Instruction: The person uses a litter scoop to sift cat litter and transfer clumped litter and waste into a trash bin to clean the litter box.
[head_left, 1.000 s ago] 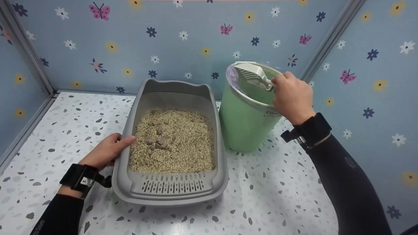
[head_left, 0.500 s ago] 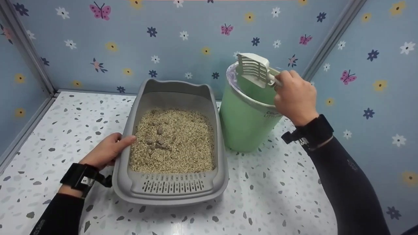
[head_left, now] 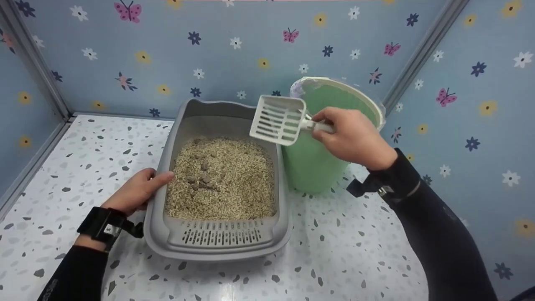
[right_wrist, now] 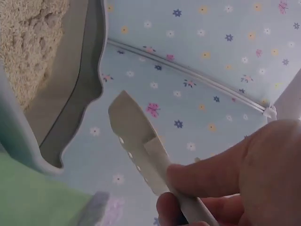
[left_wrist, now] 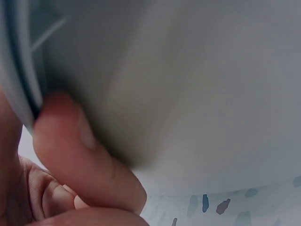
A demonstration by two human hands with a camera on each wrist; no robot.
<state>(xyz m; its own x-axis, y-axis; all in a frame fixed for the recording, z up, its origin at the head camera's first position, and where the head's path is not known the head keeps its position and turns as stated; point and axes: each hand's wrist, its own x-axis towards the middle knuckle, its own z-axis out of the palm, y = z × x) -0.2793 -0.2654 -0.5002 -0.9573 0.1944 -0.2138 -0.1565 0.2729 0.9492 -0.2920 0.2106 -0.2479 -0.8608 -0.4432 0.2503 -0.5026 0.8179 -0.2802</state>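
A pale, slotted litter scoop [head_left: 279, 119] is gripped by its handle in my right hand [head_left: 351, 133]. Its head, with no clumps on it, hangs over the right rim of the grey litter box [head_left: 217, 251]. In the right wrist view the scoop [right_wrist: 136, 127] shows side-on, with thumb and fingers pinching the handle. My left hand [head_left: 140, 190] grips the box's left rim, thumb on top; in the left wrist view its curled fingers [left_wrist: 84, 160] lie under the rim. Tan pellet litter [head_left: 234, 184] fills the box, with several brownish clumps [head_left: 205, 179] at its left side.
A green bin [head_left: 313, 171] with a cream rim and a thin liner stands right beside the box. Blue patterned panels [head_left: 234, 46] enclose the back and sides. The speckled white tabletop [head_left: 342, 251] runs in front.
My right hand has drawn the scoop out of the bin's mouth and carried it left toward the litter box, its slotted head turning flatter. My left hand stays on the rim.
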